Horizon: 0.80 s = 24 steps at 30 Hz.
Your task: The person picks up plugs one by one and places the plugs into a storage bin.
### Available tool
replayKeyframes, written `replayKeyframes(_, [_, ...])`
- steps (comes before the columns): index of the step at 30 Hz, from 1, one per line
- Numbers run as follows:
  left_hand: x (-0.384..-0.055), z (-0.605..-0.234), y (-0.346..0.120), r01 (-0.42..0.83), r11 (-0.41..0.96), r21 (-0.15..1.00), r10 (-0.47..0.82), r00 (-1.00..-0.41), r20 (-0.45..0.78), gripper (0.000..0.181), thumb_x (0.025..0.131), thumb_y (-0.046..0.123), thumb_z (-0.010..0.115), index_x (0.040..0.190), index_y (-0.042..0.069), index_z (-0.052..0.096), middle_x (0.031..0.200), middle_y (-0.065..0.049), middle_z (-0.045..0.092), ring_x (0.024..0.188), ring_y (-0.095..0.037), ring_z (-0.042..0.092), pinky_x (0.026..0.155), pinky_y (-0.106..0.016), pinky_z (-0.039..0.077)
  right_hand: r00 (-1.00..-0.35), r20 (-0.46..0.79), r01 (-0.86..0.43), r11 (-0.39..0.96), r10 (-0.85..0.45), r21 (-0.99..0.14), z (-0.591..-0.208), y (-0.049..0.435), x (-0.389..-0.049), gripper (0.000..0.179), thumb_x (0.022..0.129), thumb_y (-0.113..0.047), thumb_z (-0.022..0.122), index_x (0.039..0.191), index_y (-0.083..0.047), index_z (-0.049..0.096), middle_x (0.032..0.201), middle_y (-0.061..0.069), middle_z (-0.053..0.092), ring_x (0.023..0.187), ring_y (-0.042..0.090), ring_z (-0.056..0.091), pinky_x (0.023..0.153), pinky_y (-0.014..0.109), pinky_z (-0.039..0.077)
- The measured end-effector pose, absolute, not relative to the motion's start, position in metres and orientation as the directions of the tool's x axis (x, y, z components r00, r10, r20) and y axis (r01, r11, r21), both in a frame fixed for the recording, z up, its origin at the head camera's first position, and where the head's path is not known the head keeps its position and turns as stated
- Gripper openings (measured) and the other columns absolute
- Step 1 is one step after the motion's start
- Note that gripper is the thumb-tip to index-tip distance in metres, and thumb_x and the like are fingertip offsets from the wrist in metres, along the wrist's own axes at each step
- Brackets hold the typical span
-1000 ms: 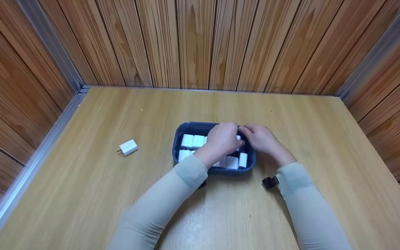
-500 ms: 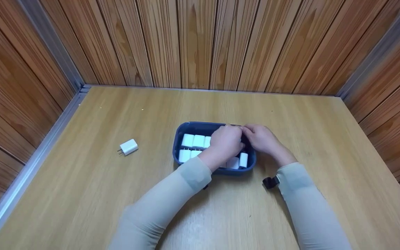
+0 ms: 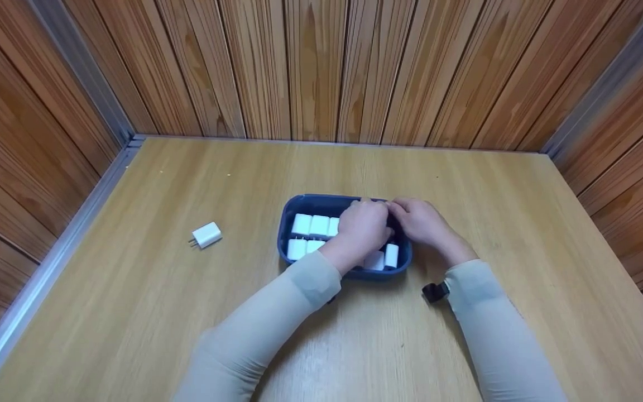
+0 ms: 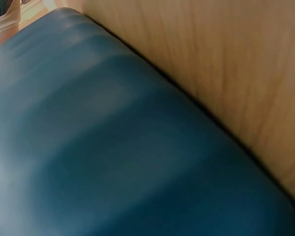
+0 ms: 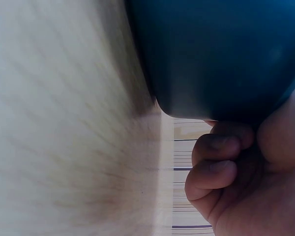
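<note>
A dark blue plastic bin (image 3: 321,206) sits mid-table, holding white plug-in chargers (image 3: 301,224) lined up in two rows. Over its right half my left hand (image 3: 363,226) reaches in with bent fingers. The fingertips are hidden, so whatever they touch cannot be seen. At the bin's far right corner my right hand (image 3: 419,222) grips the rim, its thumb side close to the left hand. In the right wrist view, curled fingers (image 5: 214,167) show beside the bin wall (image 5: 211,59). The left wrist view is filled by the bin's ribbed outer side (image 4: 113,137).
A single white charger (image 3: 206,235) lies on the wooden table (image 3: 132,312) to the left, prongs pointing left. Wood-panelled walls (image 3: 316,72) enclose the back and both sides. A dark wrist camera (image 3: 435,293) hangs under the right cuff.
My left hand has shifted slightly right inside the bin, uncovering more chargers on the left. The right hand stays at the corner, and the loose charger has not moved.
</note>
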<state>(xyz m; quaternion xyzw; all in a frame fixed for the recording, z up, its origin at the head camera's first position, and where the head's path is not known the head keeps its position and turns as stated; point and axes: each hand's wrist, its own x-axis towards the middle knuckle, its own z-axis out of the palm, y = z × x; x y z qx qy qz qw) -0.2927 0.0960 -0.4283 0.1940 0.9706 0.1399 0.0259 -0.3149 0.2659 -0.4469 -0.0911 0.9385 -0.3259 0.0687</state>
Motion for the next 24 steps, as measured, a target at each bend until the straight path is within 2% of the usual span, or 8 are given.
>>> replayKeyframes(5, [-0.2941, -0.4276, 0.0958, 0.353, 0.89, 0.289, 0.371, -0.929, -0.007, 0.037, 0.109, 0.038, 0.075, 0.137, 0.015, 0.078, 0.127, -0.008, 0.078, 0.114, -0.028, 0.071, 0.099, -0.045, 0.062, -0.973, -0.07, -0.128, 0.77, -0.219, -0.625, -0.4464, 0.266, -0.3158, 0.04, 0.121, -0.031, 0.044, 0.117, -0.005, 0.074, 0.1, 0.011, 0.068, 0.095, 0.031, 0.063, 0.086, 0.045, 0.048])
replayKeyframes(11, [-0.2961, -0.4278, 0.0957, 0.344, 0.91, 0.234, 0.358, -0.933, -0.021, 0.035, 0.109, 0.038, 0.075, 0.133, 0.013, 0.079, 0.127, -0.013, 0.076, 0.113, -0.028, 0.072, 0.094, -0.044, 0.064, -0.973, -0.093, -0.108, 0.769, -0.213, -0.63, -0.4452, 0.2662, -0.3155, 0.043, 0.122, -0.035, 0.043, 0.127, -0.005, 0.074, 0.112, 0.014, 0.07, 0.103, 0.032, 0.063, 0.093, 0.048, 0.05])
replayKeyframes(18, [-0.2958, -0.4282, 0.0947, 0.348, 0.91, 0.227, 0.361, -0.932, -0.018, 0.034, 0.109, 0.037, 0.074, 0.132, 0.012, 0.079, 0.129, -0.015, 0.075, 0.113, -0.028, 0.072, 0.094, -0.044, 0.064, -0.973, -0.104, -0.097, 0.77, -0.208, -0.631, -0.4456, 0.266, -0.3153, 0.042, 0.122, -0.036, 0.042, 0.121, -0.007, 0.073, 0.103, 0.011, 0.066, 0.096, 0.031, 0.062, 0.084, 0.045, 0.048])
replayKeyframes(24, [-0.2942, -0.4249, 0.0906, 0.323, 0.893, 0.314, 0.359, -0.932, -0.06, 0.034, 0.11, 0.036, 0.073, 0.134, 0.012, 0.079, 0.133, -0.014, 0.074, 0.115, -0.027, 0.07, 0.101, -0.047, 0.062, -0.972, -0.138, -0.06, 0.766, -0.191, -0.64, -0.4447, 0.2656, -0.3132, 0.043, 0.122, -0.04, 0.042, 0.123, -0.009, 0.072, 0.103, 0.011, 0.066, 0.096, 0.03, 0.062, 0.084, 0.043, 0.049])
